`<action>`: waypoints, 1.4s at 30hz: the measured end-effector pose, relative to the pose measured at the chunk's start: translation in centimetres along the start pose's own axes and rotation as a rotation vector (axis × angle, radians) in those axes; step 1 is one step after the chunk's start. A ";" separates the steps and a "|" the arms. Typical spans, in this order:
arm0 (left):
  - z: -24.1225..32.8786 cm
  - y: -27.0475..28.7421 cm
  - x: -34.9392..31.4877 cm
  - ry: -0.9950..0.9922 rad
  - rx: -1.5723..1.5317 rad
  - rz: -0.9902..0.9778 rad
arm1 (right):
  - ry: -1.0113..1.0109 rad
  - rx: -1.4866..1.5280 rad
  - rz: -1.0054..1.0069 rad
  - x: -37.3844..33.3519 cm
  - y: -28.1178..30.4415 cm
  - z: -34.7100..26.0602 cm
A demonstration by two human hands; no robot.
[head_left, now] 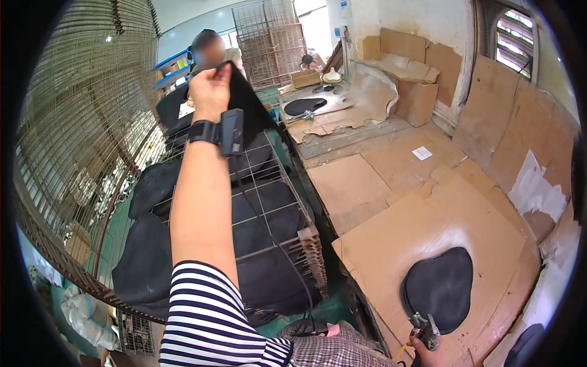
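Observation:
Stretched far forward, my left hand (210,92) pinches the corner of a thin black sheet (247,113), which hangs down over a wire rack (287,196). My right hand (426,355), at the bottom right, is wrapped round a small metal spray gun (424,327); part of that hand is cut off by the picture's edge. Just beyond the spray gun, a stack of black rounded pieces (441,284) lies on the cardboard (367,257) covering the bench. Pale overspray rings the stack.
More black sheets (143,257) lie on the rack's tiers, left of the bench. A tall wire grid (73,122) stands at far left. Another person (208,52) is beyond my left hand. Farther along the bench lie another black piece (304,107) and a second spray gun (309,115).

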State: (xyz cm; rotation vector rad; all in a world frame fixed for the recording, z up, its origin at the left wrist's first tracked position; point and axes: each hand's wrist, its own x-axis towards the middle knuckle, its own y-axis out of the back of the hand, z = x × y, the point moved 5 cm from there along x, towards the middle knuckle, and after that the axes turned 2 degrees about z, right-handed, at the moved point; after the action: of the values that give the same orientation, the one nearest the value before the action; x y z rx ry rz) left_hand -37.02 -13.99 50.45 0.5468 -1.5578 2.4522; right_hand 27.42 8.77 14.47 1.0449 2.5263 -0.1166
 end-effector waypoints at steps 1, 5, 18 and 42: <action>1.2 2.1 1.5 -0.033 0.006 0.034 | 0.097 0.053 -0.026 0.5 -0.6 0.0; 4.4 15.9 4.3 -0.422 0.956 -0.168 | 0.120 0.069 -0.106 1.9 -2.8 -1.0; 1.4 22.2 -7.8 0.204 0.699 0.696 | -0.127 -0.036 -0.122 0.6 -0.1 1.3; -41.6 16.5 -65.7 0.457 2.006 -0.923 | -0.042 0.265 0.635 -16.6 14.5 13.2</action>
State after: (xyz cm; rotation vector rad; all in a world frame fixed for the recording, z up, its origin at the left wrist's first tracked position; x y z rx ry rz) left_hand 8.80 19.03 -5.57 0.5223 1.3948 2.0658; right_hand 52.51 5.24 10.02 1.8694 2.0572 -0.2885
